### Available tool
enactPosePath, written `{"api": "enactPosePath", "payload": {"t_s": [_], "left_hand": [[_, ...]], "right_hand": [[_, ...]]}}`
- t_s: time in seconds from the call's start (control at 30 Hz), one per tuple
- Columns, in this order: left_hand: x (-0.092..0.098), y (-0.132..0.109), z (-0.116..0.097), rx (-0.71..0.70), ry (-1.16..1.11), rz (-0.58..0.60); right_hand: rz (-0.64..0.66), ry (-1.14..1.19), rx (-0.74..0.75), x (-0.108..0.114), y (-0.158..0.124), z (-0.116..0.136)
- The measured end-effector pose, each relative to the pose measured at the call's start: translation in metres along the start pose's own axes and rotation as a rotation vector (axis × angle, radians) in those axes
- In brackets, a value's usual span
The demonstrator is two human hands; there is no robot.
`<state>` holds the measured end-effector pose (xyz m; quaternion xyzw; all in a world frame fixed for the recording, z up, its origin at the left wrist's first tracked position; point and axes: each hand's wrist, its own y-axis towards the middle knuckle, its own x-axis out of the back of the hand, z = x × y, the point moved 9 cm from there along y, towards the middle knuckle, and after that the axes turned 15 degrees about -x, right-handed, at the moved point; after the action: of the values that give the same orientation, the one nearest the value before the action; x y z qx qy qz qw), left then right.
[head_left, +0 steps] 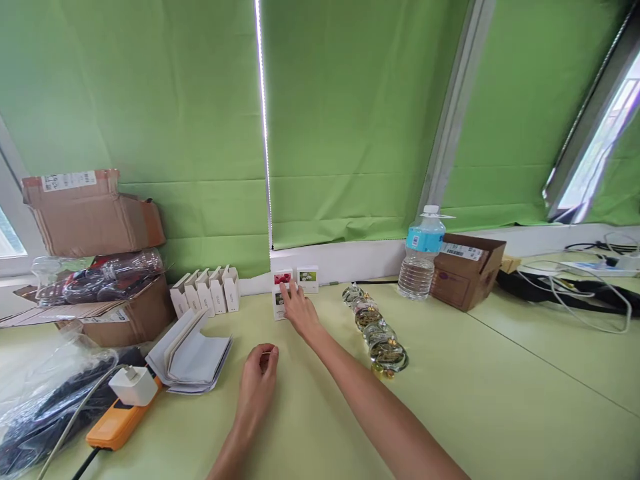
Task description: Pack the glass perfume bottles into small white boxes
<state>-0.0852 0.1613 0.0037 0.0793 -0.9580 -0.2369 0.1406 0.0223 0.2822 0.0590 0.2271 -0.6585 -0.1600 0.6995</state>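
My right hand point(300, 312) reaches far forward on the table, its fingers spread against a small white box point(279, 308) with a dark green picture. Directly behind that stands a white box with a red flower picture point(283, 277), and to its right a white box with a green and white picture point(308, 279). Part of the front box is covered by my fingers. Nearer to me, my left hand point(259, 377) hovers over or rests on the table with fingers loosely curled in; nothing shows in it. A row of shiny, clear-wrapped trinkets point(375, 330) lies right of my right hand.
Several white boxes point(217, 291) stand upright at the back left, behind folded white papers point(193, 357). An orange power strip point(117, 423) holds a white charger point(133, 385). Cardboard boxes point(95, 217) are stacked left. A water bottle point(420, 260) and brown box point(465, 270) stand right.
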Motion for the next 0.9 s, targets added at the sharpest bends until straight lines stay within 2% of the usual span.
{"api": "enactPosePath", "payload": {"t_s": [0.37,0.9], "left_hand": [[-0.004,0.004,0.004,-0.009,0.052,0.037],[-0.011,0.006,0.0,-0.037,0.1,0.081]], "right_hand": [[0.017,0.001,-0.013,-0.026,0.029,0.003],[-0.017,0.007,-0.016,-0.035,0.044,0.002]]}}
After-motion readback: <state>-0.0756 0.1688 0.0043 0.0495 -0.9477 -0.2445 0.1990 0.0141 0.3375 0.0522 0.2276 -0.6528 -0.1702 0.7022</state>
